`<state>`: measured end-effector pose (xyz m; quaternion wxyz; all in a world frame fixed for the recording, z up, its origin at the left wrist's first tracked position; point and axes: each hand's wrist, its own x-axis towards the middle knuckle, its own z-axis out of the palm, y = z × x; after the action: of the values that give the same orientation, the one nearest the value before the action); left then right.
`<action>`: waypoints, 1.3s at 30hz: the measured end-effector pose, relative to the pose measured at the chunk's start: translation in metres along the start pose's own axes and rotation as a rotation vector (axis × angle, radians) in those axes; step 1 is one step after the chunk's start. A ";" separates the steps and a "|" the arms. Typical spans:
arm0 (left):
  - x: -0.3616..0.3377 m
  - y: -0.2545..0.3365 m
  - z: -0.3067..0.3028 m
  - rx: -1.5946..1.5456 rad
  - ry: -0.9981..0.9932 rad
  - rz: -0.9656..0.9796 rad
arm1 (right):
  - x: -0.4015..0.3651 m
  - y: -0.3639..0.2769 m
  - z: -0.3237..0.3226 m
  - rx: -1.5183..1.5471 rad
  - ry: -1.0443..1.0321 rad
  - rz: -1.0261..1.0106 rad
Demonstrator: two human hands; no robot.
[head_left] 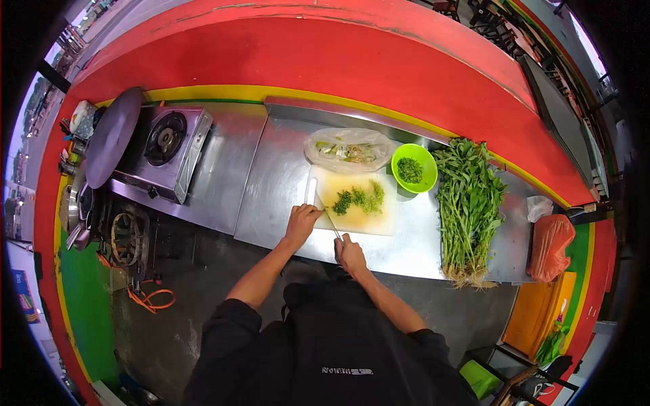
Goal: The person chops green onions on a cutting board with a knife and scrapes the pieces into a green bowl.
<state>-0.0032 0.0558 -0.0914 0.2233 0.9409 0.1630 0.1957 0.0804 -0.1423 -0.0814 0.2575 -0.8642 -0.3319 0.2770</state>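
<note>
My right hand (350, 254) is closed round the handle of a knife (334, 225), its blade pointing up and left over the near edge of a white cutting board (386, 222). At the board's left edge, my left hand (302, 222) has its fingers pinched close to the blade, with a bit of green stalk showing at the fingertips. Chopped greens (359, 197) lie mid-board, darker on the left and paler on the right. Behind the board rests a clear plastic bag (351, 150) with stalks in it. A lime-green bowl (424, 162) beside it holds more chopped greens.
A large bunch of leafy greens with roots (469, 210) lies right of the board on the steel counter (271, 183). Farther right sits an orange plastic bag (550, 248). To the left are a gas stove (166, 145) and a big wok (115, 139). A red wall (325, 61) backs the counter.
</note>
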 end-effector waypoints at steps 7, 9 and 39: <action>-0.002 0.003 -0.003 -0.037 0.034 -0.004 | -0.017 0.008 -0.005 0.074 -0.011 0.008; -0.002 0.002 -0.002 -0.052 0.039 0.001 | -0.021 0.006 -0.004 0.063 -0.033 0.040; -0.005 0.001 0.009 0.137 0.001 0.033 | -0.034 0.011 -0.013 0.058 -0.020 0.039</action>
<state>-0.0032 0.0501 -0.0998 0.1551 0.9564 0.1606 0.1881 0.0724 -0.1778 -0.0685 0.2738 -0.8599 -0.3091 0.3002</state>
